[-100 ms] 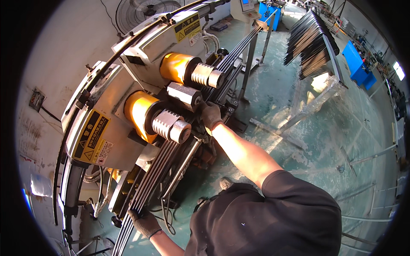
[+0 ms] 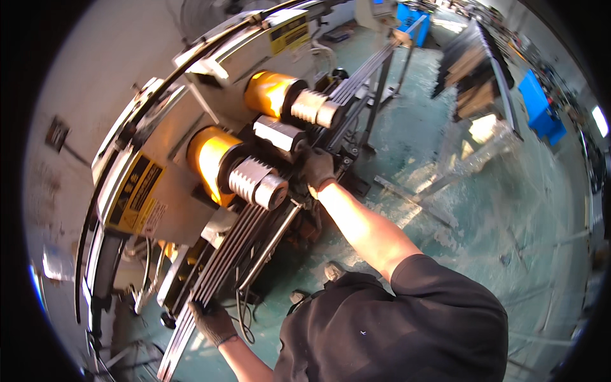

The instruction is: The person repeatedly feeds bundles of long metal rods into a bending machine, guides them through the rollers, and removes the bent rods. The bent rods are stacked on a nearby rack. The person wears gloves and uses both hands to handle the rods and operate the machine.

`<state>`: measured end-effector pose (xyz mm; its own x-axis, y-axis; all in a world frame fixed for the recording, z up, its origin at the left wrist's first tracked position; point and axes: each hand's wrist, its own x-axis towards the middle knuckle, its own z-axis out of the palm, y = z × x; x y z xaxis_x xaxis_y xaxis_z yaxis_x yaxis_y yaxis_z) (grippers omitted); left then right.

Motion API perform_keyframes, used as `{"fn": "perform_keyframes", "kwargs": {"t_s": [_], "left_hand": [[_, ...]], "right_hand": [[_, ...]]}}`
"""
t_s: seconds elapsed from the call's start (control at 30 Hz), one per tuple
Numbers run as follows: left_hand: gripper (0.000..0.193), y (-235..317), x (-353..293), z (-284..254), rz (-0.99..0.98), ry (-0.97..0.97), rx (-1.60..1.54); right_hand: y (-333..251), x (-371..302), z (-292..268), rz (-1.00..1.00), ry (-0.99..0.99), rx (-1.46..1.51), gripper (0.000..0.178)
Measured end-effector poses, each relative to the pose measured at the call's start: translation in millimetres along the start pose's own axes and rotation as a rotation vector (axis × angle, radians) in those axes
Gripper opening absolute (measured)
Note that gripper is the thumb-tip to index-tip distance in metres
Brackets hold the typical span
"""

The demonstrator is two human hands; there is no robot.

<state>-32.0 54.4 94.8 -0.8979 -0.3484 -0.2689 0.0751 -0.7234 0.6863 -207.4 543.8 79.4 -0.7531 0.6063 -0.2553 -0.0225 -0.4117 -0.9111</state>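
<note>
A bundle of several long, thin metal bars (image 2: 219,267) runs slantwise through a large machine (image 2: 172,178). My left hand (image 2: 215,325), in a dark glove, is closed around the edge of the bundle at its near, lower-left end. Farther up, my gloved right hand (image 2: 317,169) reaches in beside a hexagonal steel block (image 2: 278,132), on the line of the bars. Its fingers look curled, but their tips are lost in shadow. Two ridged steel spindles with yellow collars, the nearer spindle (image 2: 258,183) and the farther spindle (image 2: 315,108), jut out over the bars.
A shiny metal rod (image 2: 273,245) slants below the bars on the machine's near side. A rack of dark bars (image 2: 474,70) stands at the far right, near a blue machine (image 2: 541,108). Metal frame pieces (image 2: 414,200) lie on the green floor. A fan (image 2: 210,16) is at the back.
The whole view has shifted slightly, with some blur. My right hand sits a little lower against the steel block; my left hand stays on the bars.
</note>
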Motion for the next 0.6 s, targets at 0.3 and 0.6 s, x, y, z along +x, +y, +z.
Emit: {"fn": "perform_keyframes", "kwargs": {"t_s": [0.3, 0.6], "left_hand": [[0.037, 24, -6, -9, -0.065, -0.058, -0.199], [0.036, 175, -10, -151, 0.187, 0.265, -0.393]], "right_hand": [[36, -13, -97, -0.851, 0.039, -1.702, 0.041], [128, -137, -215, 0.327, 0.138, -0.501, 0.071]]}}
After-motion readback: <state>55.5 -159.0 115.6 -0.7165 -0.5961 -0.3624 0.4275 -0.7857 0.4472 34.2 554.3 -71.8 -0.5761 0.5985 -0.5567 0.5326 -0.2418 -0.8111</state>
